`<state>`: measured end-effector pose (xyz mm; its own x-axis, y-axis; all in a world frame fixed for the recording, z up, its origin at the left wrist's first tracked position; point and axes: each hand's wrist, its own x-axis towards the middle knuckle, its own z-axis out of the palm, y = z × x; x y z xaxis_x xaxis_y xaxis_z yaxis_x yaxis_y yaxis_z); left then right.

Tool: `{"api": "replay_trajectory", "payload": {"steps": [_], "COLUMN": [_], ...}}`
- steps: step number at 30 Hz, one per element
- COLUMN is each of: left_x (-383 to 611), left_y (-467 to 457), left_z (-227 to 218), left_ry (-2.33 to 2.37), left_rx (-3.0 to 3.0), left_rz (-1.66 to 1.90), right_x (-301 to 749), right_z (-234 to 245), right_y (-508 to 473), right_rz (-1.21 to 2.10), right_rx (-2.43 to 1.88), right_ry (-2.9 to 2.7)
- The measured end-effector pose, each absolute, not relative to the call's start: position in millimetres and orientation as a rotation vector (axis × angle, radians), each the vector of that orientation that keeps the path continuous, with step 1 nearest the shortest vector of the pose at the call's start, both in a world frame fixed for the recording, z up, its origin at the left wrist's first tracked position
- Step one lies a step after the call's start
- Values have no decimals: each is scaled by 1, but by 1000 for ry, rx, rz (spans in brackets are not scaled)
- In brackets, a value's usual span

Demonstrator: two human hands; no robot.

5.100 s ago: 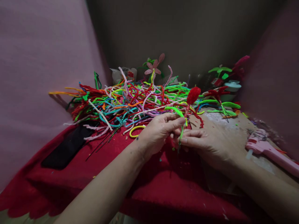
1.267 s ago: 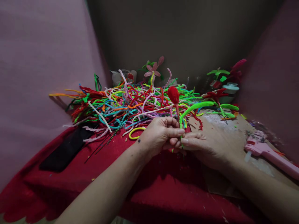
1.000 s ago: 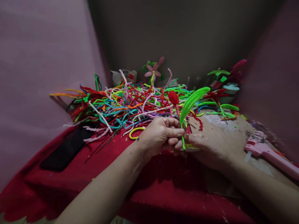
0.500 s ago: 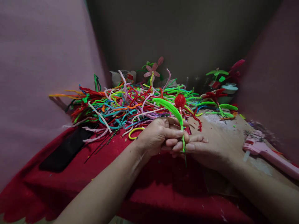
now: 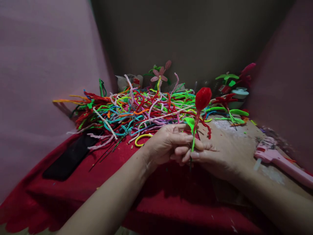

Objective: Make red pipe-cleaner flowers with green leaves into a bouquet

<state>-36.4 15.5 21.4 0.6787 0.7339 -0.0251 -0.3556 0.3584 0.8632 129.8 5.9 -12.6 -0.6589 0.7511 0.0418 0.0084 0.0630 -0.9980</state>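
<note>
Both hands meet over the red cloth (image 5: 80, 182) and pinch the green stem of a pipe-cleaner flower. My left hand (image 5: 166, 143) is closed on the stem from the left, thumb on top. My right hand (image 5: 217, 156) is closed on the same stem from the right, just below. The flower's red bud (image 5: 202, 97) stands up above the fingers, tilted a little right. A green pipe-cleaner leaf (image 5: 189, 122) sticks out of the stem by my left thumb.
A big heap of coloured pipe cleaners (image 5: 137, 107) fills the back of the table. A pink glue gun (image 5: 281, 160) lies at right on a bare board (image 5: 234, 133). Finished flowers (image 5: 233, 94) stand at back right, a black flat object (image 5: 70, 156) at left.
The green leaf has swung round the stem from right to left and now lies short beside my left thumb. The red bud has risen and leaned right. Both hands have stayed in place.
</note>
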Motion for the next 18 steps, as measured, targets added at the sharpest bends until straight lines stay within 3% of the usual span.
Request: {"api": "replay_trajectory", "payload": {"steps": [7, 18], "left_x": [-29, -46], "left_y": [12, 25], "left_z": [21, 27], "left_ry": [703, 724], "left_rx": [1136, 1001], "left_rz": [907, 742], "right_x": [130, 136], "right_z": [-1, 29], "right_y": [7, 9], "right_rz": [1623, 1548], "right_rx": [-971, -1122], "right_ry": [-1713, -2057]}}
